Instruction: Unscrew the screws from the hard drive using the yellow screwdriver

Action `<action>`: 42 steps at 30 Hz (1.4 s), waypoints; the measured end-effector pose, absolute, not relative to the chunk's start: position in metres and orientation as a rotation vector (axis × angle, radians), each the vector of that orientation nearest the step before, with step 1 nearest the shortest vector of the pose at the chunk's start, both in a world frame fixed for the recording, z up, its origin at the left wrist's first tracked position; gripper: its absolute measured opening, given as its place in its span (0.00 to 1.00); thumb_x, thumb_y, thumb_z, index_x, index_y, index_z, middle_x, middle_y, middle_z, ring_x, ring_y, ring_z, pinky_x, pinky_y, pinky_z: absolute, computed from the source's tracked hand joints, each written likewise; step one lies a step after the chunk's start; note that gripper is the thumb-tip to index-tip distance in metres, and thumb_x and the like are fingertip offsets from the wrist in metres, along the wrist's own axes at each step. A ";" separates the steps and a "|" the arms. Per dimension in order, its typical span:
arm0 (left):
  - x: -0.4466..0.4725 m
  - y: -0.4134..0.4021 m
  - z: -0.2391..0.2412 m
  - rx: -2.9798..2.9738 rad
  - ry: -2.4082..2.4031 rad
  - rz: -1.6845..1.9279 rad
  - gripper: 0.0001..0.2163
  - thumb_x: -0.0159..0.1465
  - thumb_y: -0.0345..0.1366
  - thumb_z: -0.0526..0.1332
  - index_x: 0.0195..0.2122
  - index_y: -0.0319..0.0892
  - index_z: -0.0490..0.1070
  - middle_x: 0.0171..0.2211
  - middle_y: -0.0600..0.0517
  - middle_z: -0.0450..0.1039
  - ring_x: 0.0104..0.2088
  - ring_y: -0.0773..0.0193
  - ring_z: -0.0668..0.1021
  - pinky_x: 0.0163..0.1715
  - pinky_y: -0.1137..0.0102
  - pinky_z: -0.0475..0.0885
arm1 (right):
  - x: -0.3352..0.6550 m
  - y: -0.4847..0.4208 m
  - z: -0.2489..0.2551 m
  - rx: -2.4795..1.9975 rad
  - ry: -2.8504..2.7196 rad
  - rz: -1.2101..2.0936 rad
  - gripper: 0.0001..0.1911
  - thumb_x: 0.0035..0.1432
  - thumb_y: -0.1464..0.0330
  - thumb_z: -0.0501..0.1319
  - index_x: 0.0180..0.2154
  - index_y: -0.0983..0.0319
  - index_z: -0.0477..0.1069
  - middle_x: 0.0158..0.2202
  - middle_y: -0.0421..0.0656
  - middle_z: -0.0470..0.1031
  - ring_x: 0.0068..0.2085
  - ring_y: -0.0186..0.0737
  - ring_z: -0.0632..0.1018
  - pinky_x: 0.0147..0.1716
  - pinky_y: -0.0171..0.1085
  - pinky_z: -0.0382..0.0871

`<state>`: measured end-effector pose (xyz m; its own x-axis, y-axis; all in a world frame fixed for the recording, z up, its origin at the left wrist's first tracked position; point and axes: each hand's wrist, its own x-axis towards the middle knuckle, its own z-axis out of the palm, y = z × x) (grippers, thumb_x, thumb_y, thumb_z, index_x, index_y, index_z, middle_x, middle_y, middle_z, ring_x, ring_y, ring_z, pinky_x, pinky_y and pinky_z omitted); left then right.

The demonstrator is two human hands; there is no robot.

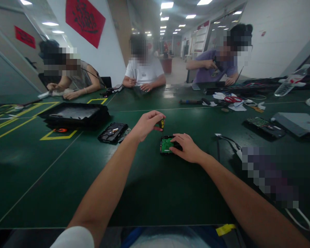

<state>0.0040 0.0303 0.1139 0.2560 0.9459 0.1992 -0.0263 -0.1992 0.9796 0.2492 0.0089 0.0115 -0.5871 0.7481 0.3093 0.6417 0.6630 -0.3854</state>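
Note:
My left hand (147, 124) hovers above the green table (144, 193), fingers pinched on a small black and yellow tool (161, 124). Just below and to the right, my right hand (186, 147) rests with curled fingers on a hard drive (165, 144) that lies with its green circuit board facing up. The tool is a little above the drive's far edge, apart from it.
Another opened hard drive (113, 132) lies left of my left hand, beside a stack of black trays (74, 115). Three people sit along the far side. Red scissors (232, 99), cables, a circuit board (258, 121) and a grey box (298, 122) lie to the right.

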 end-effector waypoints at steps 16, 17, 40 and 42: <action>0.009 0.026 0.115 1.582 0.890 1.081 0.15 0.69 0.49 0.64 0.40 0.40 0.78 0.40 0.45 0.80 0.39 0.61 0.81 0.31 0.73 0.73 | 0.250 0.009 0.009 -1.062 -2.424 0.317 0.18 0.71 0.54 0.62 0.55 0.55 0.74 0.65 0.51 0.73 0.69 0.58 0.70 0.69 0.68 0.54; 0.009 0.026 0.114 1.576 0.877 1.078 0.16 0.69 0.50 0.64 0.40 0.40 0.77 0.40 0.45 0.80 0.39 0.61 0.81 0.31 0.73 0.73 | 0.250 0.009 0.009 -1.060 -2.423 0.315 0.18 0.70 0.54 0.63 0.55 0.55 0.74 0.65 0.51 0.73 0.69 0.58 0.70 0.69 0.67 0.54; 0.004 0.030 0.115 1.626 0.968 1.157 0.11 0.68 0.43 0.64 0.40 0.40 0.79 0.39 0.46 0.79 0.38 0.62 0.79 0.30 0.73 0.74 | 0.250 0.013 0.005 -1.097 -2.376 0.353 0.29 0.68 0.50 0.63 0.64 0.56 0.68 0.65 0.52 0.73 0.67 0.59 0.72 0.70 0.67 0.54; 0.005 0.030 0.115 1.606 0.990 1.171 0.11 0.67 0.43 0.66 0.38 0.40 0.77 0.39 0.45 0.80 0.37 0.62 0.80 0.29 0.72 0.73 | 0.251 0.014 0.004 -1.107 -2.369 0.352 0.28 0.67 0.50 0.64 0.62 0.56 0.69 0.64 0.52 0.73 0.66 0.59 0.72 0.70 0.67 0.54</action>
<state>0.0050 0.0297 0.1153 0.2347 0.9374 0.2574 0.0973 -0.2861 0.9533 0.2505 0.0137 0.0035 -0.5461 0.7710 0.3276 0.6424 0.6364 -0.4270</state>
